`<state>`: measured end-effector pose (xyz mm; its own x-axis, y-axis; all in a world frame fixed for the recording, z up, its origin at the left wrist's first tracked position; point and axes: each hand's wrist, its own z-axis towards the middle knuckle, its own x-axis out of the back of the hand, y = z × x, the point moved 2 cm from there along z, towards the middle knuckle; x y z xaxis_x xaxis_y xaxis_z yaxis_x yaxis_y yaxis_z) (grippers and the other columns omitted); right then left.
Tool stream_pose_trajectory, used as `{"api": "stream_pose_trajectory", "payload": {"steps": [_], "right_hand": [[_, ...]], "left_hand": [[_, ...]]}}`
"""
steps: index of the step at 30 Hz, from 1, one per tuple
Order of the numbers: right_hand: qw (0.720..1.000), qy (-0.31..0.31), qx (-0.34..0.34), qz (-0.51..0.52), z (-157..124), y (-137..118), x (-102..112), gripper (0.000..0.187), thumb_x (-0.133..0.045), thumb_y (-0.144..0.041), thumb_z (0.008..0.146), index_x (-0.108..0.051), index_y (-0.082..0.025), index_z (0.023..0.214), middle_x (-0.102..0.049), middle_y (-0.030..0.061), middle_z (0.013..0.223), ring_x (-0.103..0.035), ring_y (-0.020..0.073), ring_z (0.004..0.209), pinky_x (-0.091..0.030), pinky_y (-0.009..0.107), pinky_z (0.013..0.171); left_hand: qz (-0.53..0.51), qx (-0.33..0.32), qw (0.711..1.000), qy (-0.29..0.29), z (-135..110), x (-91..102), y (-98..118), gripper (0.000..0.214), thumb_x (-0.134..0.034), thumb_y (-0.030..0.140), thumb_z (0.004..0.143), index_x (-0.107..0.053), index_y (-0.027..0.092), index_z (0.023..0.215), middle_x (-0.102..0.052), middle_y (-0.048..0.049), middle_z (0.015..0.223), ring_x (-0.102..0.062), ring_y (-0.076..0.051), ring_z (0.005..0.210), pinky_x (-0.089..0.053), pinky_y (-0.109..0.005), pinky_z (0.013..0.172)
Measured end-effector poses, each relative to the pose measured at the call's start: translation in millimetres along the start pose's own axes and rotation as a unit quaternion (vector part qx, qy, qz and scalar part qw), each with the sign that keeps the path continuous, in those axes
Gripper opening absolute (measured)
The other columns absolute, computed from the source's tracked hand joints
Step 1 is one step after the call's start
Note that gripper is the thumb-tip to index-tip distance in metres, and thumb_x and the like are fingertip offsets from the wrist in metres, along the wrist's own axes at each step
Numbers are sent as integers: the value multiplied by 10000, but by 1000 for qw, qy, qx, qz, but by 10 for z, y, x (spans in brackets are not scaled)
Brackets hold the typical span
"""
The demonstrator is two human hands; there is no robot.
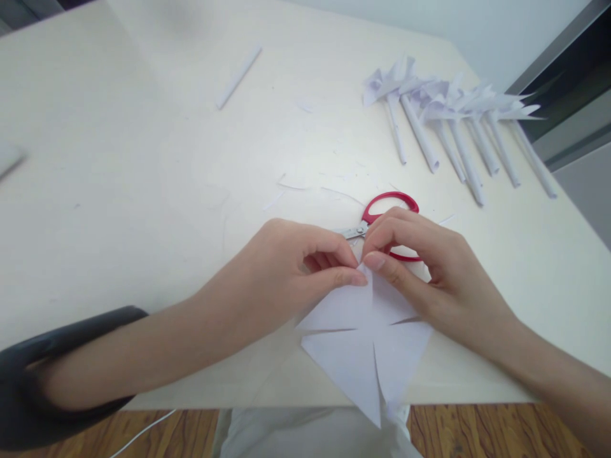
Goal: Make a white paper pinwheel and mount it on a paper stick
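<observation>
A white paper square, slit inward from its corners, hangs partly over the table's front edge. My left hand pinches its far corner between thumb and fingers. Close against it, my right hand is closed on the same far corner, thumb and fingertips together. Just behind the hands lies a pair of scissors with red handles. My right hand covers part of the handles, and the blades point left behind the left fingertips.
Several paper pinwheels on rolled paper sticks lie in a row at the back right of the white table. A rolled paper stick lies at the back. Thin paper scraps are scattered beyond the scissors. A blurred white object is at the left edge.
</observation>
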<state>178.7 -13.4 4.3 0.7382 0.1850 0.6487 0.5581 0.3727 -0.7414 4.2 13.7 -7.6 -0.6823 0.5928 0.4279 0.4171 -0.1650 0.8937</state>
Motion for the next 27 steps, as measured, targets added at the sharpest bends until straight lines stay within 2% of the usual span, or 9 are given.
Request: {"api": "stream_pose_trajectory", "payload": {"steps": [5, 8, 11, 18, 27], "right_hand": [[1000, -22, 8, 17, 9, 5, 42, 104, -606, -201, 883, -610, -172, 783, -603, -1, 776, -534, 134, 742, -403, 279, 648], [999, -39, -11, 12, 5, 16, 54, 83, -676, -206, 827, -612, -184, 779, -615, -5, 791, -547, 143, 747, -414, 277, 652], [998, -54, -22, 1, 5, 21, 42, 88, -671, -190, 825, -604, -193, 769, -608, -11, 786, -539, 139, 719, -406, 265, 617], [999, -44, -11, -15, 17, -3, 20, 138, -652, -154, 833, -576, -183, 722, -566, -34, 711, -497, 110, 661, -366, 244, 584], [999, -36, 0, -20, -9, -22, 0, 177, -613, -63, 824, -562, -198, 720, -548, -36, 673, -488, 121, 643, -370, 257, 577]], "left_hand": [[1, 14, 1000, -3, 4, 6, -12, 172, -630, 340, 835, -723, 247, 724, -715, 81, 688, -613, -103, 634, -426, -171, 539], [2, 13, 1000, -8, 4, 4, -25, 165, -611, 312, 842, -724, 239, 746, -721, 67, 696, -619, -108, 629, -425, -174, 526], [14, 2, 1000, -12, 3, -4, -39, 149, -609, 287, 842, -711, 233, 747, -722, 65, 699, -626, -109, 636, -426, -180, 536], [51, -5, 999, -14, 6, -11, -39, 225, -579, 405, 869, -698, 261, 744, -711, 92, 686, -638, -104, 632, -422, -200, 537], [66, -11, 998, -16, -3, -6, -33, 180, -579, 329, 873, -684, 263, 742, -710, 94, 706, -646, -106, 648, -420, -211, 534]]}}
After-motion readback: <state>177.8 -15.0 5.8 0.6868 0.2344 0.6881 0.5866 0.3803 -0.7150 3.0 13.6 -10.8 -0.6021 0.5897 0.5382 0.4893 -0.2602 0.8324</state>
